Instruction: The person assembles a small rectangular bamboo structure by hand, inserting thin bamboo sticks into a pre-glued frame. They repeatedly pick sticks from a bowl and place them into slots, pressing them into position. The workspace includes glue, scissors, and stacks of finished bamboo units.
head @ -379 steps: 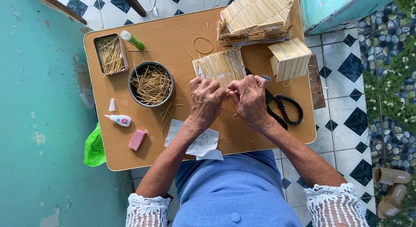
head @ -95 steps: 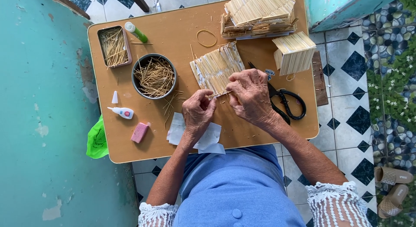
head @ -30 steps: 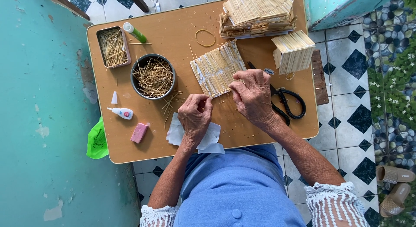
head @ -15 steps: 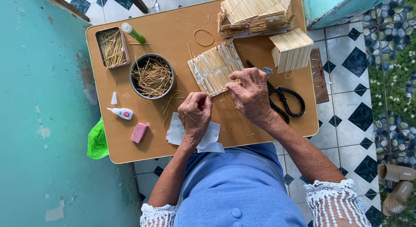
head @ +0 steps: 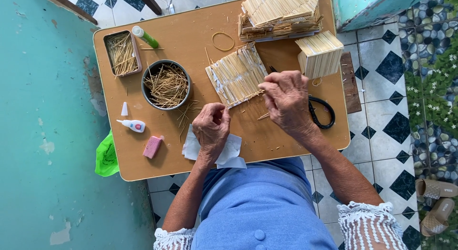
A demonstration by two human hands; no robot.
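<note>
A low tan wooden table (head: pixel 191 30) stands on a black-and-white diamond-patterned tile floor (head: pixel 389 95), beside a worn teal painted surface (head: pixel 43 135) filling the left of the frame. At the table's upper left sits a small rectangular metal tin of sticks (head: pixel 122 53), with a green-and-white tube (head: pixel 144 37) just right of it. Lower left on the board lie a small white glue bottle (head: pixel 133 125), its white pointed cap (head: pixel 124 109) above it, and a pink eraser-like block (head: pixel 152 147). A bright green plastic bag (head: pixel 107 158) pokes from under the table's left edge. At lower right, a pair of beige sandals (head: pixel 436 204) rests on pebbled ground.
</note>
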